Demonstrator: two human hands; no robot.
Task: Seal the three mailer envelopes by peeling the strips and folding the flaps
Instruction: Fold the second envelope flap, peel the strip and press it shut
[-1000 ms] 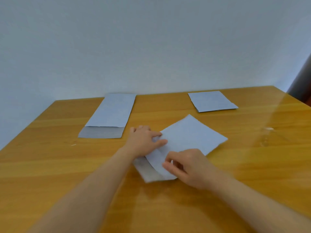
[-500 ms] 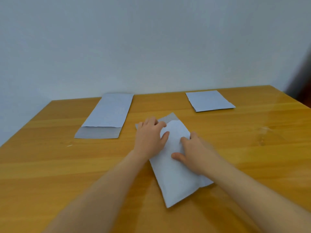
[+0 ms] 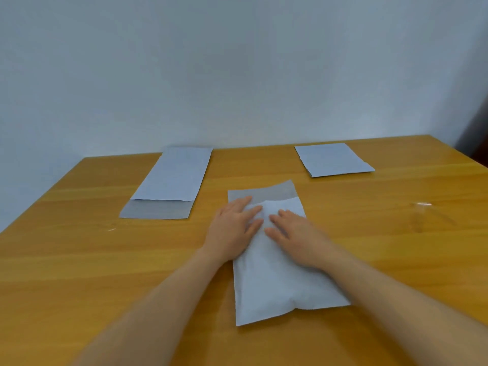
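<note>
A pale grey mailer envelope (image 3: 274, 291) lies in front of me, lengthwise, its darker open flap (image 3: 266, 192) pointing away from me. My left hand (image 3: 232, 228) and my right hand (image 3: 298, 239) both rest flat on its upper half, fingers spread, just below the flap. A second mailer (image 3: 174, 175) lies at the back left with its darker flap (image 3: 155, 210) open toward me. A third, shorter mailer (image 3: 332, 159) lies at the back right with no flap showing.
All lies on a wooden table (image 3: 79, 260) against a pale wall. A clear peeled strip (image 3: 421, 204) lies on the table to the right. A tiny scrap (image 3: 111, 229) sits at the left.
The near mailer has turned from lying diagonal with its flap near me to lying lengthwise with the flap away. Both hands have gone from pinching its edge to lying flat on it.
</note>
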